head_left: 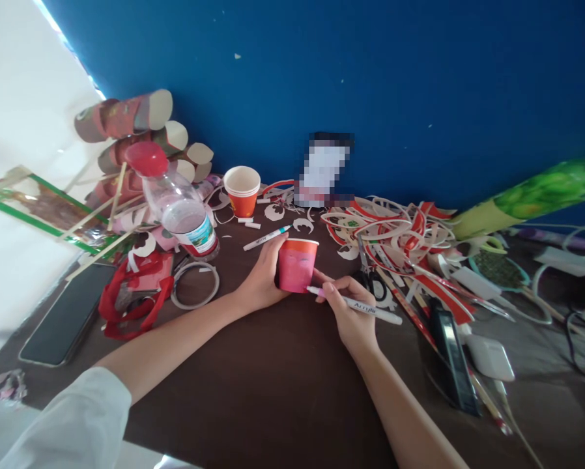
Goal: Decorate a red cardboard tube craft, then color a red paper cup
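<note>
My left hand (263, 277) wraps around the back of a small paper cup (297, 265) that stands upright on the dark brown table (253, 378); the cup's side is coloured pink below an orange rim. My right hand (352, 312) grips a white acrylic marker (356, 305), and its pink tip touches the cup's lower right side. A second white marker (267, 238) lies on the table just behind the cup.
Behind stand an orange paper cup (242, 190), a plastic bottle with a red cap (178, 205) and stacked cup tubes (126, 117). A pile of cut cup rims and strips (395, 228) and scissors (368, 277) lie to the right. A phone (68, 316) and tape ring (195, 284) lie at the left.
</note>
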### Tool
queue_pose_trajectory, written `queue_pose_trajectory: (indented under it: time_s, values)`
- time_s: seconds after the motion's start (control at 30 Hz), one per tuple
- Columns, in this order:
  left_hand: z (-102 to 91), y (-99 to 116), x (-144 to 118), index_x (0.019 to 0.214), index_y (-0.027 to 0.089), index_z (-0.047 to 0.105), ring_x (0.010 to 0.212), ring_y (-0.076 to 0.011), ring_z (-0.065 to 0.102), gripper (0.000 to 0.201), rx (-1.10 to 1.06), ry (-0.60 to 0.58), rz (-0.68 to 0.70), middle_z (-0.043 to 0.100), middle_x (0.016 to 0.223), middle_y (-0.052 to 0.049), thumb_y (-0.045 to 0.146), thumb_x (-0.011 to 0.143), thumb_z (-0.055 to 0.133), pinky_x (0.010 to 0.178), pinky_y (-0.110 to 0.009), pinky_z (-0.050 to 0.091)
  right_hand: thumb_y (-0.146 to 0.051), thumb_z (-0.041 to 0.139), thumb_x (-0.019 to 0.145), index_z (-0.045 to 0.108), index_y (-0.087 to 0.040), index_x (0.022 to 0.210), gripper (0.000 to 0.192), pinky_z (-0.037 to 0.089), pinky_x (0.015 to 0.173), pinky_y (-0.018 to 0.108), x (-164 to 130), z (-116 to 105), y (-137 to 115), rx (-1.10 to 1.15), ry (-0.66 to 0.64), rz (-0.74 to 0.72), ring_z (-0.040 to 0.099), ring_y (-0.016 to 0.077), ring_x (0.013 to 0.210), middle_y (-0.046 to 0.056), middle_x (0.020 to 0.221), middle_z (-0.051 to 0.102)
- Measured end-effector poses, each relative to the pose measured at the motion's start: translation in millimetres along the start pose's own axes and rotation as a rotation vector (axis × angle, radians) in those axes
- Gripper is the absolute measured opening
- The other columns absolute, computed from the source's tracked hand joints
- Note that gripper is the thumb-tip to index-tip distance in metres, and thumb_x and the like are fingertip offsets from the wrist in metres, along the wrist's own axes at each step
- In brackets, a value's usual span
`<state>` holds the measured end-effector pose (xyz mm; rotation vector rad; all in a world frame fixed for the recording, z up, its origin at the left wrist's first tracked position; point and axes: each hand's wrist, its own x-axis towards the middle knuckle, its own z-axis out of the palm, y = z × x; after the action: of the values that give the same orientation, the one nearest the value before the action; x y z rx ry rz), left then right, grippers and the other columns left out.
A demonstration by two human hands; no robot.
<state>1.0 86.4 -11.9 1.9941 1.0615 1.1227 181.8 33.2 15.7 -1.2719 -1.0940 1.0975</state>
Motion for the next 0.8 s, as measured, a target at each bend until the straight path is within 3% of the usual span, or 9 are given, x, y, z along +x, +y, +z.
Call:
queue_pose_trajectory:
  time_s: [0.2, 0.8]
  values:
    - [1.1, -0.8, -0.1, 0.145, 0.024, 0.020, 0.139, -0.0389, 0.034, 0.103, -0.005, 0.010, 0.005, 0.034, 0.147, -0.019, 0.041, 0.066, 0.083, 0.113, -0.060, 0.029, -0.044, 0.074, 0.074, 0.054, -0.024, 0.054, 0.035, 0.056, 0.079, 0.033, -0.7, 0.2, -0.2, 0.008, -0.011, -0.009, 0.069, 0.0304, 0.107, 0.001, 0.049, 0.064]
    - [-0.7, 4.1, 0.9, 0.143, 0.020, 0.022, 0.138, -0.0384, 0.036, 0.103, -0.039, -0.010, -0.088, 0.034, 0.148, -0.022, 0.041, 0.063, 0.084, 0.114, -0.058, 0.031, -0.045, 0.073, 0.074, 0.056, -0.024, 0.055, 0.034, 0.055, 0.085, 0.034, 0.7, -2.2, 3.0, 0.002, -0.007, -0.017, 0.070, 0.0291, 0.105, 0.000, 0.051, 0.065]
